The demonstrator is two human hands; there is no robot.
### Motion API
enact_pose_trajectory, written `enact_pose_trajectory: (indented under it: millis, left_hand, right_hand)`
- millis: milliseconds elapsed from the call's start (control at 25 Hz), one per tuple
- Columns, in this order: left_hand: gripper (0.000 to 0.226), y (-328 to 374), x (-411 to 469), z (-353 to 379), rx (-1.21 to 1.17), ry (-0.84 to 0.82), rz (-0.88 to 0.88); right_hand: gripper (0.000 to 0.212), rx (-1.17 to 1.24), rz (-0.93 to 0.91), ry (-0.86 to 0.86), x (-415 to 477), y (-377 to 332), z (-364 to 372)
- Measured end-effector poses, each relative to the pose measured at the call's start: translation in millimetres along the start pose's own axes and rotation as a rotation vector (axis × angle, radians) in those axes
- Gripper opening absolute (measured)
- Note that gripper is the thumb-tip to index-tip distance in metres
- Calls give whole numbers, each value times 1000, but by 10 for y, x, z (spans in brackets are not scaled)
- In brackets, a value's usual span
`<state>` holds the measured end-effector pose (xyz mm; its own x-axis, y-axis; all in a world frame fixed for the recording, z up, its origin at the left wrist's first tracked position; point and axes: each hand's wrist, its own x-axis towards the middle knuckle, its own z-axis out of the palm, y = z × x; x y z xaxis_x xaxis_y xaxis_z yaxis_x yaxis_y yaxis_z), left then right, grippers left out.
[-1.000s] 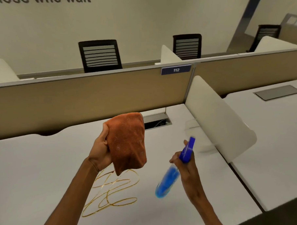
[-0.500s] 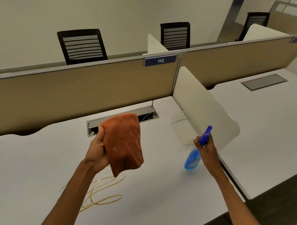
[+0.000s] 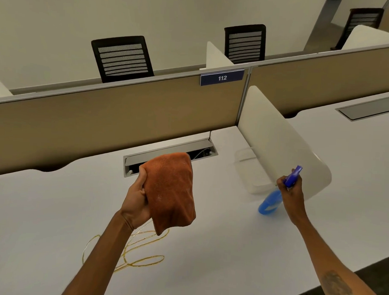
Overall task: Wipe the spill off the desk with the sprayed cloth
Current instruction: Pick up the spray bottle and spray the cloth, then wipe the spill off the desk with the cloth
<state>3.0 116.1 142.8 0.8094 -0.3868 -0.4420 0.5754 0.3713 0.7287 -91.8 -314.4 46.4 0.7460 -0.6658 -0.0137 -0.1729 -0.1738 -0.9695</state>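
Beside the white divider (image 3: 278, 137), the right hand (image 3: 292, 196) has carried the spray bottle (image 3: 270, 202) down onto the desk (image 3: 218, 248) while still gripping it, so the orange cloth (image 3: 170, 191), clenched in the left hand (image 3: 135, 202) above the golden spill (image 3: 137, 256), looks ready for wiping.

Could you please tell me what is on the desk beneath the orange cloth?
Thin amber loops of the spill lie on the white desk below the raised orange cloth; the cloth and left forearm cover part of them.

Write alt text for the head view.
A left hand holds an orange cloth above looping amber spill lines on a white desk. The right hand grips a blue spray bottle by a white divider.
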Motion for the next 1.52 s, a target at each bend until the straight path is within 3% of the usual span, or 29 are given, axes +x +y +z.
enact_pose_trajectory:
  millis: [400, 560, 680, 800, 920, 1040, 1200, 1520]
  left_hand:
    - [67, 14, 18, 39, -6, -13, 7]
    - [68, 64, -36, 21, -8, -17, 18]
    - [67, 134, -123, -27, -17, -24, 24]
    - [69, 221, -257, -81, -13, -56, 22]
    - [73, 296, -442, -141, -13, -75, 16]
    - [75, 366, -661, -220, 15, -97, 20]
    - [74, 513, -974, -348, 28, -125, 30]
    - [60, 867, -1512, -713, 12, -189, 57]
  right_hand:
    - [58, -14, -35, 22, 103, 157, 23]
    - [81, 13, 27, 29, -51, 98, 20]
    - [89, 28, 79, 263, -408, 3, 101]
    - [74, 25, 25, 390, -860, -181, 480]
    - [54, 138, -28, 161, -1265, -622, 1082]
    - [32, 250, -20, -266, -1633, -1206, 1595]
    - [56, 203, -2, -635, -2025, -1787, 2034]
    - [32, 328, -45, -617, -2582, -2149, 2302]
